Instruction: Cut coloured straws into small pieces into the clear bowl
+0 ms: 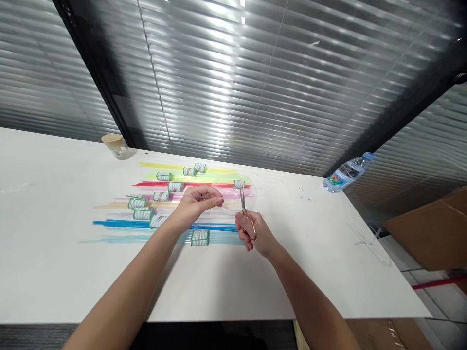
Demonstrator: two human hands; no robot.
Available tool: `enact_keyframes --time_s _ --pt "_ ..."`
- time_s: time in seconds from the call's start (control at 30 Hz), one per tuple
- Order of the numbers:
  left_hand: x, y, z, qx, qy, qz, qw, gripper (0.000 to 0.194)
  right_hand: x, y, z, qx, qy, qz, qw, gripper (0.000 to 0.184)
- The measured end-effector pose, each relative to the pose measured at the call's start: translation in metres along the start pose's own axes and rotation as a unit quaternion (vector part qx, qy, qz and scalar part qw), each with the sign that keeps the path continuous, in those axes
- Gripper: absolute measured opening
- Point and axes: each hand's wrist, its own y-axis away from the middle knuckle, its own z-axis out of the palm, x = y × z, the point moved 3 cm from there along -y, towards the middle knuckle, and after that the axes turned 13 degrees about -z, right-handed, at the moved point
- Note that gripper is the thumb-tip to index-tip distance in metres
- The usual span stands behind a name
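My right hand (255,233) grips a pair of scissors (243,204) with rose-gold handles, its narrow blades pointing away from me. To its left, my left hand (199,204) is closed in a pinch, thumb against fingertips; what is between them is too small to make out. A faint, clear round shape (251,206) shows between and beyond the hands. Beneath them lie bundles of thin sticks in yellow, red (153,183), pink, orange, blue (120,223) and light blue (120,239). White-and-green paper labels (200,238) wrap or lie on the bundles.
On the white table (310,272) a beige-topped container (116,147) stands at the back left. A water bottle (348,172) is near the right back edge, with clear plastic strips (372,248) further forward. Blinds (219,73) rise behind; a cardboard box (430,233) is at right.
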Motion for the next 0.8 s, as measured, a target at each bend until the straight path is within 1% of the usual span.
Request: enact_keyframes --time_s 0.23,0.47,0.7,0.8 --pt "-0.0006 -0.0001 0.0004 0.015 0.008 -0.010 1.000 0.021 -0.0006 -0.0001 0.0015 0.006 0.015 -0.002 1.000 0.057" --pt "-0.0008 -0.0017 -0.0021 0.025 0.022 0.011 0.999 0.019 0.0037 -0.0001 0.0020 0.010 0.013 0.017 1.000 0.057" --pt "0.0011 0.0002 -0.0027 0.036 0.027 0.011 0.999 0.020 0.0000 0.0007 0.0025 -0.024 0.001 -0.002 1.000 0.059" --pt "0.0021 0.0010 -0.0005 0.030 0.021 0.001 0.999 0.021 -0.0024 0.0008 0.0036 -0.032 0.002 -0.005 0.999 0.059"
